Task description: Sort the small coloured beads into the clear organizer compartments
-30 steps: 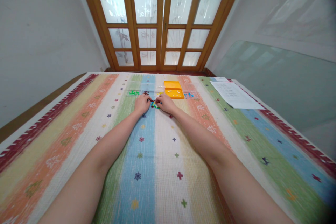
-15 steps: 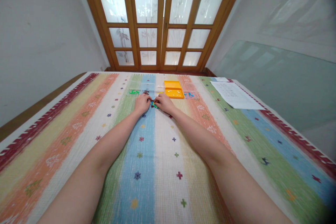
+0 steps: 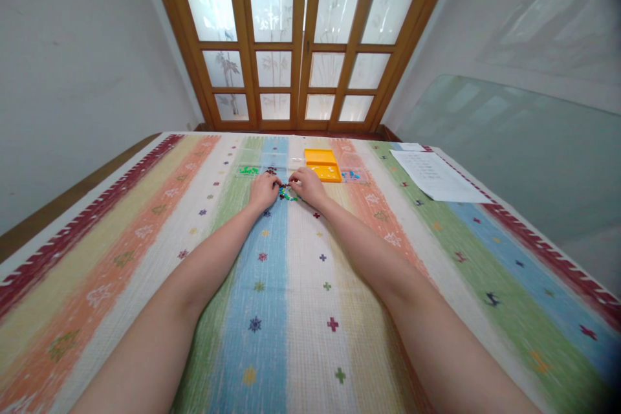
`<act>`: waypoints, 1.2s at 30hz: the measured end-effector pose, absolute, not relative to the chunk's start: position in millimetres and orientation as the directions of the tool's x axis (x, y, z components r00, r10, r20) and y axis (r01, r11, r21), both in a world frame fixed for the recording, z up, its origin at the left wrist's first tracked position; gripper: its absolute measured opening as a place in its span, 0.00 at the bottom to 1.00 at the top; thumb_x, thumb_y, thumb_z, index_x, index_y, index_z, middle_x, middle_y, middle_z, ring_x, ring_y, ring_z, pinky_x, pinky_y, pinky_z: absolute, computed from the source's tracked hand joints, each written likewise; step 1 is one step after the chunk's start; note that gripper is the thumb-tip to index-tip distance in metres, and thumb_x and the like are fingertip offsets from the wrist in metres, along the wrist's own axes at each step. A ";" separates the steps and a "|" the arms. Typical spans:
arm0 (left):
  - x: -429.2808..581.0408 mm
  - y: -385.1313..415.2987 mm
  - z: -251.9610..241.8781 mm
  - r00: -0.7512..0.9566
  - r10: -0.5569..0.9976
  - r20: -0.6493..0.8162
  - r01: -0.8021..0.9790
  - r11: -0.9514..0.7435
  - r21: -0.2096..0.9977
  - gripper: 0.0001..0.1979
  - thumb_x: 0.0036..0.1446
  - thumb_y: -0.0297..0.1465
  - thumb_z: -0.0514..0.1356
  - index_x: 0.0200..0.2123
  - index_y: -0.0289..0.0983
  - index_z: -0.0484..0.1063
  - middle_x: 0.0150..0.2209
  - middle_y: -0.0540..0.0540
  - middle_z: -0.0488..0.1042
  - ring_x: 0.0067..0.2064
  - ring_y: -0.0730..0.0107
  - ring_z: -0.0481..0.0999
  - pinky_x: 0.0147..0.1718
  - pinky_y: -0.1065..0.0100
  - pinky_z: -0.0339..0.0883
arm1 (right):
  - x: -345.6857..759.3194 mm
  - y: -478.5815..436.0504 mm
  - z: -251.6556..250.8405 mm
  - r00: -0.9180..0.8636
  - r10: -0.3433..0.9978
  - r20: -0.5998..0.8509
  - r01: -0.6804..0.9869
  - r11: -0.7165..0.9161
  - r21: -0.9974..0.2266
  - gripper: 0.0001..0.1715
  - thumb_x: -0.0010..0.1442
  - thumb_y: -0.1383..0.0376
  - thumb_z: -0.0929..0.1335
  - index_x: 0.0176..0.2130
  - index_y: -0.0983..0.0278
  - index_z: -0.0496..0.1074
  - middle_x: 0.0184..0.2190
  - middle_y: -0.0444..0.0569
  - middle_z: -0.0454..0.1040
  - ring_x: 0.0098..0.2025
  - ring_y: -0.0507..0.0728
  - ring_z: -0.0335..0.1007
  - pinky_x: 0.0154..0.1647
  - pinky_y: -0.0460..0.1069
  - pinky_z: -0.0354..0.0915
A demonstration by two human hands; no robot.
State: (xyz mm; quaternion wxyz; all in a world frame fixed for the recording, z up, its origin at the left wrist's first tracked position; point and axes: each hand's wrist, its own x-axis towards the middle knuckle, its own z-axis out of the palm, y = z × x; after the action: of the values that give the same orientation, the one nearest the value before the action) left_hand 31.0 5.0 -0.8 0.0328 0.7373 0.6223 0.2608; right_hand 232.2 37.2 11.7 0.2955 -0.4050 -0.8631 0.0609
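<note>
A small curved string of beads [image 3: 291,197], with green, blue, white and dark red in it, shows at the middle of the table between my hands. My left hand [image 3: 264,191] pinches its left end between thumb and fingers. My right hand [image 3: 309,189] is closed in a pinch at the dark red upper right part of the string. The fingertips are small in the view and partly hide what they grip. Just beyond the left hand lie dark brown beads [image 3: 272,170].
Behind my hands stand a clear box with green beads [image 3: 249,170], an open yellow box [image 3: 321,156] with white pieces, and a clear box with blue beads [image 3: 350,175]. Paper sheets [image 3: 436,176] lie at the right on the striped tablecloth [image 3: 262,336].
My right hand has moved slightly to the right, away from my left. More of the bead string shows between them. The left hand has hardly moved.
</note>
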 end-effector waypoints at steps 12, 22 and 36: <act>31.8 2.2 2.1 0.092 0.936 0.340 0.902 -0.223 0.371 0.11 0.64 0.28 0.58 0.41 0.41 0.82 0.46 0.41 0.78 0.51 0.56 0.74 0.54 0.57 0.67 | 251.4 73.7 5.8 -0.196 0.854 0.482 0.785 0.431 -0.445 0.14 0.69 0.65 0.66 0.47 0.63 0.81 0.44 0.56 0.80 0.47 0.64 0.72 0.51 0.55 0.63; 32.7 1.1 3.1 0.090 0.938 0.335 0.899 -0.222 0.377 0.12 0.64 0.28 0.58 0.42 0.41 0.82 0.46 0.41 0.78 0.51 0.55 0.74 0.55 0.56 0.66 | 244.9 60.0 10.7 -0.459 0.769 0.445 0.667 0.629 -0.399 0.14 0.69 0.67 0.66 0.46 0.62 0.81 0.42 0.53 0.80 0.46 0.60 0.72 0.51 0.52 0.63; 30.5 5.3 -0.4 0.083 0.937 0.339 0.899 -0.217 0.380 0.14 0.64 0.25 0.55 0.41 0.41 0.82 0.46 0.42 0.79 0.51 0.56 0.75 0.56 0.56 0.67 | 223.2 35.0 15.7 -0.677 0.665 0.314 0.635 0.744 -0.207 0.13 0.67 0.68 0.68 0.45 0.60 0.82 0.41 0.53 0.77 0.48 0.61 0.68 0.52 0.52 0.60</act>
State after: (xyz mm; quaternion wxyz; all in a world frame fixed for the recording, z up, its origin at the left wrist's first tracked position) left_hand 30.5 5.3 -0.4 0.0363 0.7350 0.6246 0.2616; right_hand 223.2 35.0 15.7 0.1871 -0.3555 -0.9149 0.0402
